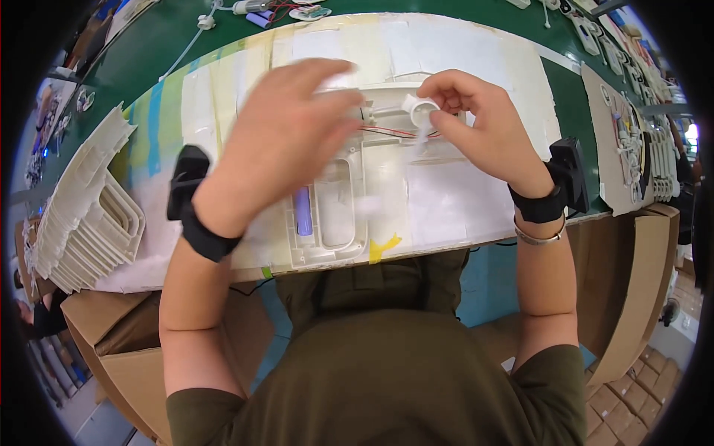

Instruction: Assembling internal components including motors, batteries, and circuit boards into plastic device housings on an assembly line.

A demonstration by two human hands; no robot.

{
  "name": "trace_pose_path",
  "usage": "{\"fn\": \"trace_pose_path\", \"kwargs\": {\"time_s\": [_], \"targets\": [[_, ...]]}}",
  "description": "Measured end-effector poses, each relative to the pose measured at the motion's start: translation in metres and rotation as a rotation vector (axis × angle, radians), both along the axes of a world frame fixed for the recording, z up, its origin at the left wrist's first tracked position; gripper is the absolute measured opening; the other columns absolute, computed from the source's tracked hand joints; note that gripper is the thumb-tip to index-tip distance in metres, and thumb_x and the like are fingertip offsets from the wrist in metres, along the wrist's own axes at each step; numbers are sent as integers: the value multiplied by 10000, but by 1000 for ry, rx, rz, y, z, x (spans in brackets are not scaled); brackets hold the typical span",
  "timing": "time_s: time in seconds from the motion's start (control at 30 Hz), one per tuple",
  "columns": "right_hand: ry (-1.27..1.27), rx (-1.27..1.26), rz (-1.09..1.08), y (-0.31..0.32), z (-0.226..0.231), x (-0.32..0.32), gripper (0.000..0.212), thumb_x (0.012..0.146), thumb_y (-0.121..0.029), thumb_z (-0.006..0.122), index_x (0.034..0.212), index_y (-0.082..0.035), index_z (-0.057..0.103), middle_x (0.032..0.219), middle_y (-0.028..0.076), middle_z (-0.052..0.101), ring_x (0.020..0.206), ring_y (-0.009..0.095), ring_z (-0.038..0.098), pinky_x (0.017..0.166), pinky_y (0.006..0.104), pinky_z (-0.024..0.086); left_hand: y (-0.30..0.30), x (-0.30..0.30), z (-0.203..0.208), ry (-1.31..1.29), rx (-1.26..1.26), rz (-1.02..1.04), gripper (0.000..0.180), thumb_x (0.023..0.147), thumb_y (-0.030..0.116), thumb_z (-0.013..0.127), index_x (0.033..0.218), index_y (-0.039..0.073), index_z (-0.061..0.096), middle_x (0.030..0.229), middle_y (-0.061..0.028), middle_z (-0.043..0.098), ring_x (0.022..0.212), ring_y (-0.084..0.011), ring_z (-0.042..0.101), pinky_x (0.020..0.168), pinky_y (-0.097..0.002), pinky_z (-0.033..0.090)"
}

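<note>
On the covered work board lies a white plastic housing [360, 223] with a long oval opening at its near end. A purple cylindrical battery cell [303, 212] sits along its left side. Red and black wires [394, 132] run across its far part. Between thumb and fingers, my right hand [483, 123] pinches a white ring-shaped plastic part [425, 113] just over the housing. My left hand [286, 134] is blurred by motion above the housing's left side, its fingers stretched and apart. It hides part of the housing, and I see nothing in its grasp.
A stack of white plastic shells [93, 215] stands at the left. Cardboard with several white parts [632, 141] lies at the right. Open cardboard boxes [625, 290] flank me below the table edge. Battery cells and wires [260, 16] lie on the green table beyond.
</note>
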State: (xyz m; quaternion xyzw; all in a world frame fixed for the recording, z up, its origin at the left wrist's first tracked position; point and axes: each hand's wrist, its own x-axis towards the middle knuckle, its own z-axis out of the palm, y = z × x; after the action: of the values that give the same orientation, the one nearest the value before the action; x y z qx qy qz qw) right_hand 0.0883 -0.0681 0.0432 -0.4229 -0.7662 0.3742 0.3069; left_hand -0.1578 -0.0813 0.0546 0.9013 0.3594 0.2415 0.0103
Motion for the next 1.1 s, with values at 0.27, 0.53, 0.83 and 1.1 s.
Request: {"fn": "trace_pose_path", "kwargs": {"time_s": [0.27, 0.53, 0.83, 1.1], "targets": [[116, -69, 50, 4, -1, 5, 197, 812, -55, 580, 999, 6, 591, 842, 51, 611, 750, 104, 570, 686, 249, 478, 2, 64, -29, 144, -216, 52, 107, 784, 157, 620, 827, 89, 691, 1000, -67, 611, 928, -251, 578, 793, -376, 446], [-37, 80, 110, -3, -6, 15, 181, 826, 35, 564, 994, 23, 630, 963, 89, 633, 871, 171, 602, 762, 268, 487, 21, 48, -42, -19, -264, -81, 111, 775, 17, 600, 858, -11, 669, 1052, -126, 609, 918, -298, 571, 822, -363, 474], [-343, 956, -177, -30, -58, -21, 273, 671, -8, 628, 943, -31, 630, 932, 91, 597, 887, 266, 592, 805, 379, 483, 21, 49, -44, 16, -223, -97, 117, 750, -6, 618, 854, -13, 671, 1014, -120, 599, 903, -282, 563, 806, -352, 480], [-262, 837, -182, -40, -54, -22, 272, 658, 38, 633, 921, -31, 641, 925, 102, 604, 859, 264, 593, 775, 387, 483, 22, 48, -47, 38, -210, -37, 124, 733, -6, 618, 839, -5, 681, 979, -116, 607, 912, -282, 565, 807, -338, 482]]}}
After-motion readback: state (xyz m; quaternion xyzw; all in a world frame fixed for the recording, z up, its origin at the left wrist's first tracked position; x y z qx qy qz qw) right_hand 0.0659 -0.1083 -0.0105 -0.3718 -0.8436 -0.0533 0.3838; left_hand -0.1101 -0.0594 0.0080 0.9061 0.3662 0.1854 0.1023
